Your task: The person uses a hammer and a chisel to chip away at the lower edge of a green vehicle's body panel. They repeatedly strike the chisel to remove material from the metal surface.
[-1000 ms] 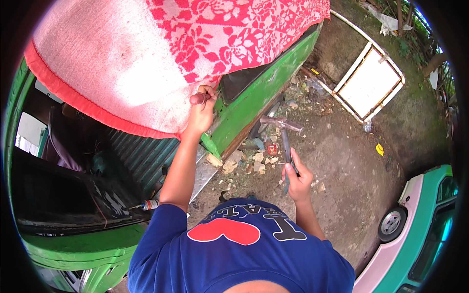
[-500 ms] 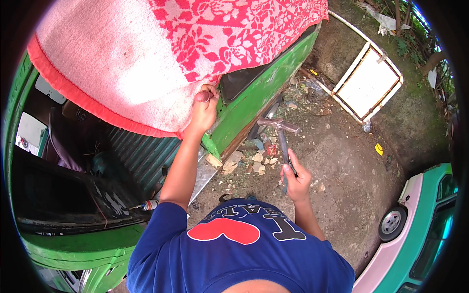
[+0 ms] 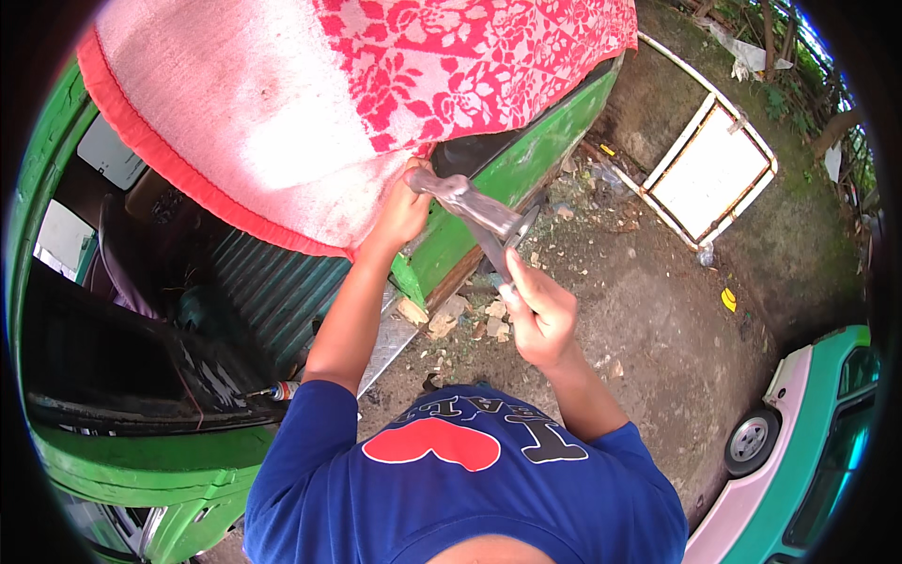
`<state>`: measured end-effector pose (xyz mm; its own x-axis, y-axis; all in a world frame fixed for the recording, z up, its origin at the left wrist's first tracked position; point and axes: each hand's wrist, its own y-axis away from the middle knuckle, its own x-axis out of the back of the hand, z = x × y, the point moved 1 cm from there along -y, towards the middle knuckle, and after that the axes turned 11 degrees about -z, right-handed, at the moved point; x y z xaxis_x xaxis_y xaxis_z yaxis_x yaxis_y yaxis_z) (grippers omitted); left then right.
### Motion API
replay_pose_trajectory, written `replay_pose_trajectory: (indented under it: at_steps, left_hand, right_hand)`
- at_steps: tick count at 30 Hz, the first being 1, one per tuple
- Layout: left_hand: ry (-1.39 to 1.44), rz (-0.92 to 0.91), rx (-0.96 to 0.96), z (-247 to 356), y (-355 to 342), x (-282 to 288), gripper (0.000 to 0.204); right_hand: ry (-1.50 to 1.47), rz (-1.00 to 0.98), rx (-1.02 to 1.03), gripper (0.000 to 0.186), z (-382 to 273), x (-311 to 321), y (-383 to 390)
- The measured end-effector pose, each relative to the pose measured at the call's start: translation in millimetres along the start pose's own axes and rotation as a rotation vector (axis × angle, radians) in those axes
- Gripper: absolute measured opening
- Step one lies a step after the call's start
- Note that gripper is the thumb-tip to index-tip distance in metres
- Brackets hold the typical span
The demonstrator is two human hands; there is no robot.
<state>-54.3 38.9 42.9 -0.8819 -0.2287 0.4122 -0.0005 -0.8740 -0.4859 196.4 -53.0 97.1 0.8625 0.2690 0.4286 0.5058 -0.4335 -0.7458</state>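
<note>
My right hand (image 3: pixel 543 320) is closed around the dark handle of a metal hammer (image 3: pixel 481 212). The hammer is raised, its head at the top of my left fist. Beside a green vehicle panel (image 3: pixel 447 246) my left hand (image 3: pixel 402 216) makes a fist. The earlier picture shows a brown, round-ended tool standing in that fist; now the hammer head covers it, and whether they touch I cannot tell. A red and pink flowered blanket (image 3: pixel 272 122) drapes over the vehicle, its lower corner at my left wrist.
A ribbed metal floor (image 3: pixel 282 282) lies left of my left forearm, with a small can (image 3: pixel 284 390) nearby. Broken flakes (image 3: pixel 449 315) litter the ground. A white metal frame (image 3: pixel 707 171) leans back right; a pink and teal vehicle (image 3: pixel 785 451) stands lower right.
My right hand has lifted the hammer up and to the left, from beside the panel to my left fist. My left hand stays by the panel, and the whole view has shifted slightly.
</note>
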Motion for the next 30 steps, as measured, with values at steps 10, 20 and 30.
replay_pose_trajectory:
  at_steps: [10,20,30]
  left_hand:
    - [-0.089,-0.174,0.114,-3.9,-8.5,0.6,0.008]
    - [0.135,0.063,0.062,-12.0,-4.4,7.5,0.007]
    - [0.131,0.056,0.05,-23.3,-5.6,4.0,0.007]
  right_hand:
    - [0.004,-0.002,-0.256,0.045,8.9,15.0,-9.7]
    - [-0.126,0.04,-0.414,0.046,27.2,25.5,9.7]
    - [-0.166,0.023,-0.453,0.046,33.8,26.1,14.7]
